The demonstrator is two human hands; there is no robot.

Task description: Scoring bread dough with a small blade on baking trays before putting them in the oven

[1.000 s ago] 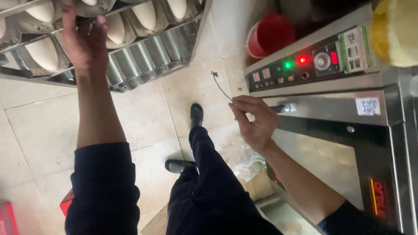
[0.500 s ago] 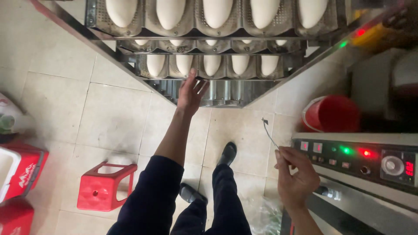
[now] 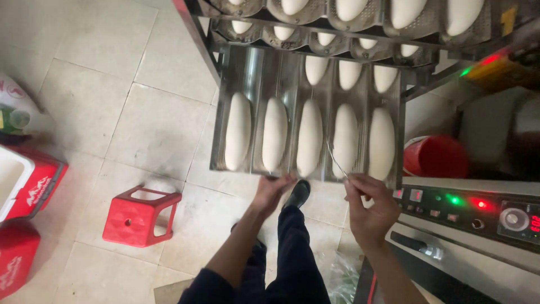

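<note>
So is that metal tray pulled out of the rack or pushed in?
Pulled out: the tray juts from the rack, left hand gripping its front edge.

A person's left hand (image 3: 274, 188) grips the front edge of a grooved metal baking tray (image 3: 247, 73) holding five long loaves of white dough (image 3: 309, 138), drawn partway out of a rack. The right hand (image 3: 368, 211) pinches a thin blade (image 3: 336, 160) over the dough, beside an oven control panel (image 3: 472, 205). A red stool (image 3: 140, 217) stands on the tiled floor (image 3: 95, 95).
</note>
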